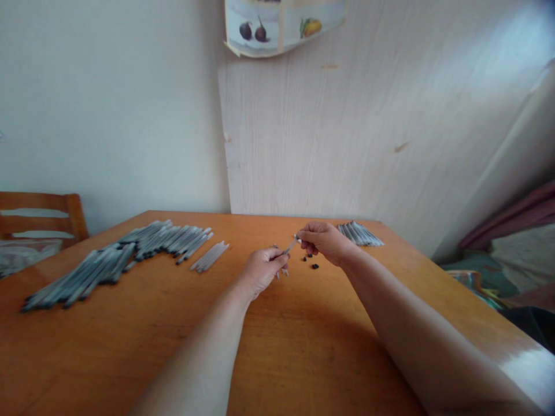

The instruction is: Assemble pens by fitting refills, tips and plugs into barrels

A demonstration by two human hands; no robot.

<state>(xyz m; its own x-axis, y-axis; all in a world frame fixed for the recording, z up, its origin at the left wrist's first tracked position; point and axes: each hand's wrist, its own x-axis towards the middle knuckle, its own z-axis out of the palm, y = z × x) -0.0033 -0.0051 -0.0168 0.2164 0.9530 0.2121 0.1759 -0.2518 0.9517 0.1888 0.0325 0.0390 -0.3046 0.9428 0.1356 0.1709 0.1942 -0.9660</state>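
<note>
My left hand [265, 270] is closed around a slim, clear-looking pen [291, 245], which slants up to the right. At its upper end, my right hand [319, 238] pinches with thumb and fingertips; a dark bit shows there, too small to make out. Several small black pieces [315, 266], like pen plugs or caps, lie on the table below my right hand. Pale pointed ends [284, 272] of other thin pieces show beneath my left hand, which partly hides them. To the left of it lies a small row of pale translucent tubes [210, 256].
Large heaps of black-ended pens [93, 271] spread over the left side of the wooden table [277, 358]. A smaller bundle of pens [359, 233] lies at the back right. A wall stands behind, a wooden chair [73, 216] at the left, and fabric [515, 214] at the right.
</note>
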